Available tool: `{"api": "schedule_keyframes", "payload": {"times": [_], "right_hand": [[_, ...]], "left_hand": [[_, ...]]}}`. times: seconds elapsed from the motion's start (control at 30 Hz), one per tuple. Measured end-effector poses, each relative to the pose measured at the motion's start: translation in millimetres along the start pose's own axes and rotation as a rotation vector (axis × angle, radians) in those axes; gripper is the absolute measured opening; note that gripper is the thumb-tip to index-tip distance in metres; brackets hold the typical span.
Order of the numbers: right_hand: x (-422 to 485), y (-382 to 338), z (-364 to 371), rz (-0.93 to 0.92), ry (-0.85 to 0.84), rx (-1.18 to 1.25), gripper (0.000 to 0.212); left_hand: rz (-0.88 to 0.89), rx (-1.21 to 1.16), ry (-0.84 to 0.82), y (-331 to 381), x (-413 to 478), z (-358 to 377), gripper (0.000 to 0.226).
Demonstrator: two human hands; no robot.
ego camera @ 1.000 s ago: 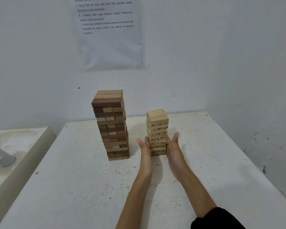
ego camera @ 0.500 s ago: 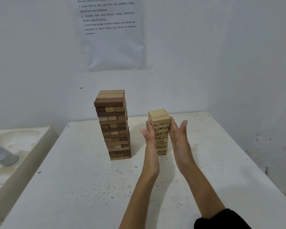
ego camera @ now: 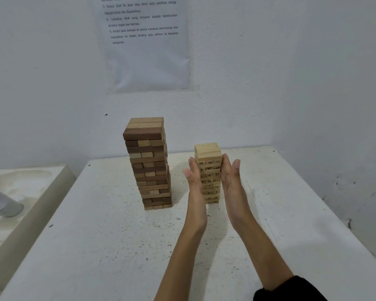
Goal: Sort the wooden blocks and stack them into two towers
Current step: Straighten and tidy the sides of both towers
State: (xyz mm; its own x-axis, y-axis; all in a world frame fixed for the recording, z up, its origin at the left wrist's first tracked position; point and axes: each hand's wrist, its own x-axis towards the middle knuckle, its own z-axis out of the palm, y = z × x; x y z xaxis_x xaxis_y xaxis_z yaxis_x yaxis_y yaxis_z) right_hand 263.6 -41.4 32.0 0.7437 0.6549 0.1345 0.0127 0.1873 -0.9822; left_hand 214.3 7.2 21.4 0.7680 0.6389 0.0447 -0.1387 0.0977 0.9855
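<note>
Pale numbered tower (ego camera: 208,157) sits on the desk (ego camera: 117,246) just right of the dark tower (ego camera: 149,161), my left hand (ego camera: 193,177) and right hand (ego camera: 231,177) flat along its upper sides, grip wide and holding nothing; loose, light blocks, so I'd press both faces evenly.

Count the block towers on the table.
2. The taller brown-and-tan tower stands left of centre; the shorter pale numbered tower stands to its right, between the left hand and right hand. Nothing seems hidden.
</note>
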Motion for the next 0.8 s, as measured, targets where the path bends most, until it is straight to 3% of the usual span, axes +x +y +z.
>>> {"api": "schedule_keyframes", "payload": {"times": [0.13, 0.23, 0.43, 0.7, 0.8], "right_hand": [[-1.2, 5.7, -3.6, 0.092, 0.034, 0.007, 0.054], [-3.0, 5.4, 0.4, 0.091, 0.06, -0.074, 0.036], [-2.0, 9.7, 6.1, 0.076, 0.105, -0.018, 0.033], [-2.0, 13.3, 4.7, 0.077, 0.108, -0.014, 0.03], [0.3, 13.0, -0.3, 0.073, 0.101, -0.019, 0.049]], "left_hand": [[-0.037, 0.005, -0.009, 0.1, -3.3, -2.5, 0.142], [-0.061, 0.01, -0.032, -1.4, -5.5, -0.5, 0.15], [-0.075, -0.079, -0.04, -1.6, -4.3, 1.2, 0.154], [-0.051, -0.017, -0.039, -3.9, -4.2, 1.0, 0.15], [-0.003, 0.043, -0.016, -3.7, -4.2, -0.3, 0.14]]}}
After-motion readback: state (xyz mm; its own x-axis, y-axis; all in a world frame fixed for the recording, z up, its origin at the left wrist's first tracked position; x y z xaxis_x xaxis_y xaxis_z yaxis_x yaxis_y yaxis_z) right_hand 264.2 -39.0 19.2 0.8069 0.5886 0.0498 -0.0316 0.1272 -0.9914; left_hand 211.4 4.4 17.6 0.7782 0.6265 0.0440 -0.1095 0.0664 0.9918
